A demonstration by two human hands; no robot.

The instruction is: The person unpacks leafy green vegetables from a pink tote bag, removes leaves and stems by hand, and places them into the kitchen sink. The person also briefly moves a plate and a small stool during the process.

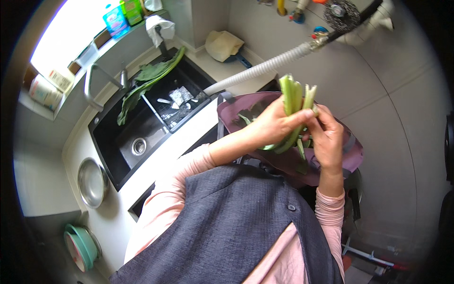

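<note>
My left hand (pixel 271 122) is closed around a bunch of green leafy-vegetable stalks (pixel 291 96), their pale cut ends pointing up. Close against it, my right hand (pixel 327 133) pinches at a stalk near the cut ends with thumb and fingers. The leafy lower part of the bunch hangs beneath my hands, over an open purple bag (pixel 230 112) in front of me. Leaves show inside the bag, though my forearm and hands hide part of it. Another long green leaf with a thick stalk (pixel 154 80) lies across the black double sink to the left.
The black sink (pixel 124 156) holds scraps and a foil-like piece in its far basin. A white corrugated hose (pixel 262 69) runs from the wall pipes to the sink. A steel bowl (pixel 92 183), green basins (pixel 83 245) and a faucet (pixel 90 85) stand left; bottles (pixel 116 22) line the windowsill.
</note>
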